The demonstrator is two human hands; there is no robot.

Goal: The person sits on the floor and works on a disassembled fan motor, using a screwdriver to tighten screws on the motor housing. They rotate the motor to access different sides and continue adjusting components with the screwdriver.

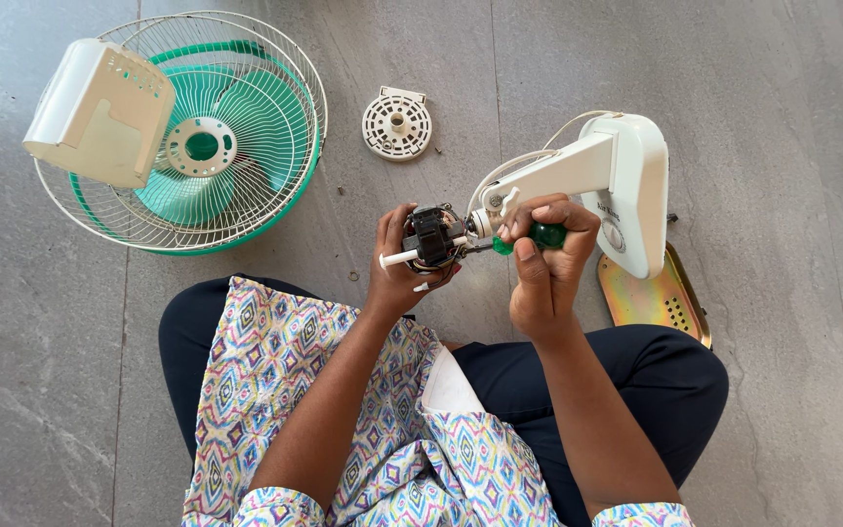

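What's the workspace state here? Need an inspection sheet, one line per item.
Surface: grey tiled floor; the person sits on it.
Job's things: fan motor with white shaft, attached to the white fan neck and base housing; green-handled screwdriver at the motor.
Clutter: wire fan guard holding the green blade and a cream motor cover; round white vented cap; brass-coloured metal plate; small bits, perhaps screws.
Hands: left hand holds the motor; right hand grips the screwdriver.
Cables: white cable along the neck.
Surroundings: nothing seen.
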